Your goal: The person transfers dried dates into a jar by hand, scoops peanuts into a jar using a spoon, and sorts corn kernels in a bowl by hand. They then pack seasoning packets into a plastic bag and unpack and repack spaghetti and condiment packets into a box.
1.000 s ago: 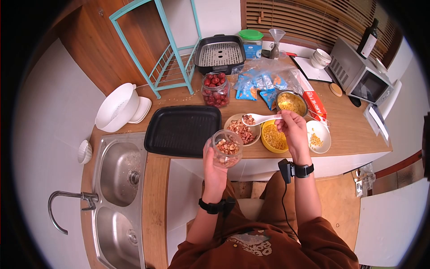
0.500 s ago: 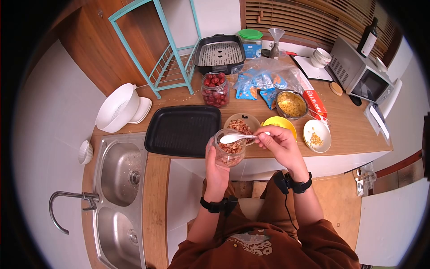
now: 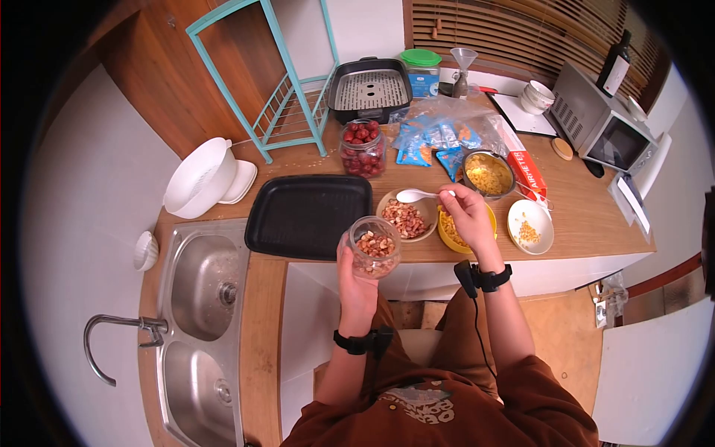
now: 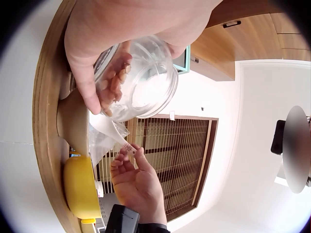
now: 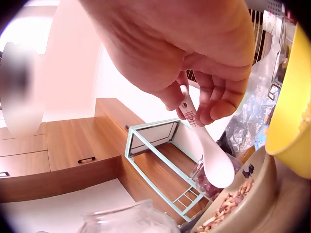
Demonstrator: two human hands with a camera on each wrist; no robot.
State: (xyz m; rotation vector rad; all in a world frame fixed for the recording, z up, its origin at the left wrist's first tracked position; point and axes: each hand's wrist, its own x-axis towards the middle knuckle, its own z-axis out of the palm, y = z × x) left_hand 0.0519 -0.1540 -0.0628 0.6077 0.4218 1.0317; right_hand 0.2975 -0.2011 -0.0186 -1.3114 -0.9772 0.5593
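Observation:
The left hand [image 3: 359, 292] grips a clear glass jar [image 3: 370, 261] partly filled with chopped reddish nuts, its mouth tilted in the left wrist view. Between thumb and fingers, the right hand [image 3: 472, 220] pinches the handle of a white spoon [image 3: 414, 195]. The spoon's bowl hangs over the beige bowl of nuts [image 3: 406, 217], and looks empty in the right wrist view [image 5: 217, 167]. Partly under the right hand is a yellow bowl [image 3: 489, 235] with yellow pieces inside.
A black griddle pan [image 3: 309, 216] lies left of the bowls; behind stands a jar of red fruit [image 3: 363, 153]. A metal bowl [image 3: 488, 174] and a white dish [image 3: 530, 226] are at the right. The double sink [image 3: 206, 287] is far left.
The right hand moved from above the yellow bowl to the jar's mouth, then back right and away with the spoon. The left hand and jar shifted only slightly.

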